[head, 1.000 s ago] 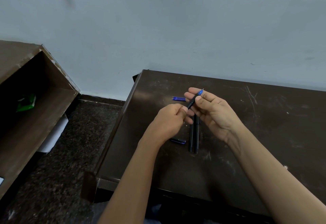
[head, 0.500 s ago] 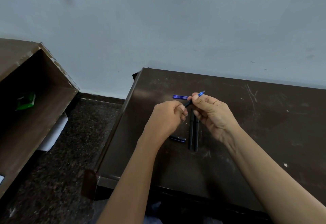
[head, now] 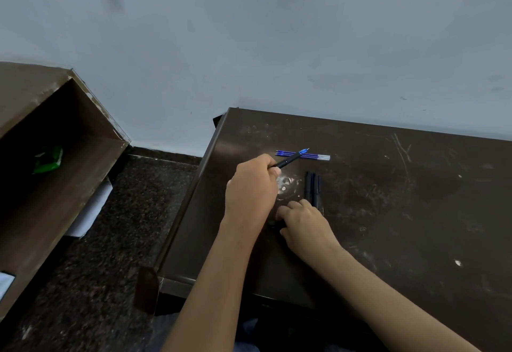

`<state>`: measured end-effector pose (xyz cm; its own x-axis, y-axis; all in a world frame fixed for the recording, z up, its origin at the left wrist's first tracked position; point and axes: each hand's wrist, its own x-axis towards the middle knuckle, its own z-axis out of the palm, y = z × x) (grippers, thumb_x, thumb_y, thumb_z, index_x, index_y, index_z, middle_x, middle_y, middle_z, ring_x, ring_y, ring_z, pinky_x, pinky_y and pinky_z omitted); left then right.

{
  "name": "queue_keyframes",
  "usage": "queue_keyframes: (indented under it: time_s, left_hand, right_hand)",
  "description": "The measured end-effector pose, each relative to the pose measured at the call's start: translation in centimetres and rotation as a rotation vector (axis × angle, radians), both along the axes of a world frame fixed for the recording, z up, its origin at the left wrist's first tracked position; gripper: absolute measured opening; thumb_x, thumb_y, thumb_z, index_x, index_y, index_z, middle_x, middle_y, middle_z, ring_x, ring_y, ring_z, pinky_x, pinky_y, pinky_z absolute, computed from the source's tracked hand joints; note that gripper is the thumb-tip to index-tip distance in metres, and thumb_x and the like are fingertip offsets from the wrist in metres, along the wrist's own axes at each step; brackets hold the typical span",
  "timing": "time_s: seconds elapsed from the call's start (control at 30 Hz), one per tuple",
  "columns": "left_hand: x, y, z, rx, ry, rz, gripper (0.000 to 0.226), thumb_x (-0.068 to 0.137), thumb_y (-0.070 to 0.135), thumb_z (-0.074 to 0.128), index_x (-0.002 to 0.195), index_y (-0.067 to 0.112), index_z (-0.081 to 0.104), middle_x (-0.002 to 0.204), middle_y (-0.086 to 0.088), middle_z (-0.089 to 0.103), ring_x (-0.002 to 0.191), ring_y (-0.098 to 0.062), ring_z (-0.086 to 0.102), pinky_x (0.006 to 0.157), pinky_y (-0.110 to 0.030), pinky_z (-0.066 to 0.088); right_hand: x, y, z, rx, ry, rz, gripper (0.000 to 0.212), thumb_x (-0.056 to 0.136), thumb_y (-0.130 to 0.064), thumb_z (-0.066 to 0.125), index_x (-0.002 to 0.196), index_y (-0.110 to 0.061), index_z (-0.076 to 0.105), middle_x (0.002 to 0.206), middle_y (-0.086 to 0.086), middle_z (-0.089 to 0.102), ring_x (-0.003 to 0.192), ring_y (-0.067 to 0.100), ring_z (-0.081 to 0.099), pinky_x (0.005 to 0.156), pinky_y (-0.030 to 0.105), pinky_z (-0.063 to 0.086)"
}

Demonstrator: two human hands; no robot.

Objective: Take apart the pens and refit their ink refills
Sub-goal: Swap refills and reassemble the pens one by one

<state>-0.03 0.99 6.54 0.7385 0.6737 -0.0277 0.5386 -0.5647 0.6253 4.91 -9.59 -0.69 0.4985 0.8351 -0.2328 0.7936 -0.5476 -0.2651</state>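
Clamping the left grip (head: pixel 250 185) round the rear end of a slim black pen with a blue tip (head: pixel 290 159), curling thumb and fingers tight on the barrel. Holding that pen just above a dark brown scratched surface (head: pixel 401 213), tilting it with the tip up and away to the right. Crossing, from this angle, over the left part of a small bundle of thin blue ink refills with clear ends (head: pixel 315 155), lying flat and sideways toward the far side of the surface; not showing whether touching them or hanging over them.

Resting the right grip (head: pixel 304 227) knuckles-up low on the surface, just right of the left wrist, bending its fingers (head: pixel 289 207) down toward it. Hiding whatever sits beneath, so cannot tell whether clamping on something or closing on nothing. Showing only a small dark shape (head: pixel 273 223) at the thumb side, too shadowed to name. Reaching the near ends of two black pen barrels (head: pixel 312 185), lying side by side and touching, pointing away from the person, between the right grip and the refills, with a gap before the refills.

Sharing the view with a brown wooden open cabinet (head: pixel 83 174) at the left, holding a crumpled green packet (head: pixel 47 159) inside, with a dark speckled stone floor (head: pixel 110 241) between cabinet and surface and a pale wall (head: pixel 277 60) behind.
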Motion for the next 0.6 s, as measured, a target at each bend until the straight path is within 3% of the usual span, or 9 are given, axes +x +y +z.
queue_keyframes:
  time_s: [0.13,0.27,0.4,0.6]
  left_hand:
    - [-0.1,0.0,0.0,-0.001,0.033,-0.009,0.018,0.097,0.022,0.049,0.104,0.015,0.064,0.093,0.0,0.069,0.08,-0.012,0.061,0.078,-0.03,0.052]
    - [-0.1,-0.1,0.3,-0.017,0.063,0.011,0.02,0.098,0.021,0.046,0.105,0.016,0.064,0.095,0.0,0.069,0.086,-0.015,0.063,0.087,-0.042,0.051]
    - [-0.3,-0.3,0.6,-0.006,0.092,0.023,0.022,0.099,0.022,0.043,0.107,0.02,0.064,0.1,0.005,0.069,0.088,-0.013,0.062,0.091,-0.042,0.049]
    - [-0.3,-0.4,0.7,-0.01,0.109,0.024,0.022,0.099,0.024,0.043,0.106,0.022,0.064,0.098,0.005,0.068,0.082,-0.009,0.055,0.089,-0.037,0.046]
  right_hand:
    - [0.8,0.0,0.6,0.081,0.074,-0.056,0.026,0.09,-0.022,0.057,0.116,-0.019,0.058,0.119,0.003,0.057,0.11,0.021,0.053,0.094,0.036,0.047]
    - [3.7,-0.5,2.3,0.378,0.134,-0.301,0.021,0.085,-0.013,0.06,0.106,-0.014,0.063,0.106,0.007,0.061,0.098,0.027,0.061,0.089,0.043,0.051]
    - [6.5,-1.9,4.4,0.609,0.079,-0.43,0.019,0.082,-0.003,0.062,0.096,-0.015,0.067,0.091,0.002,0.058,0.087,0.019,0.06,0.087,0.029,0.046]
    - [7.7,-2.9,5.4,0.692,0.026,-0.423,0.021,0.081,-0.001,0.063,0.095,-0.015,0.069,0.094,0.001,0.063,0.086,0.016,0.061,0.085,0.027,0.047]
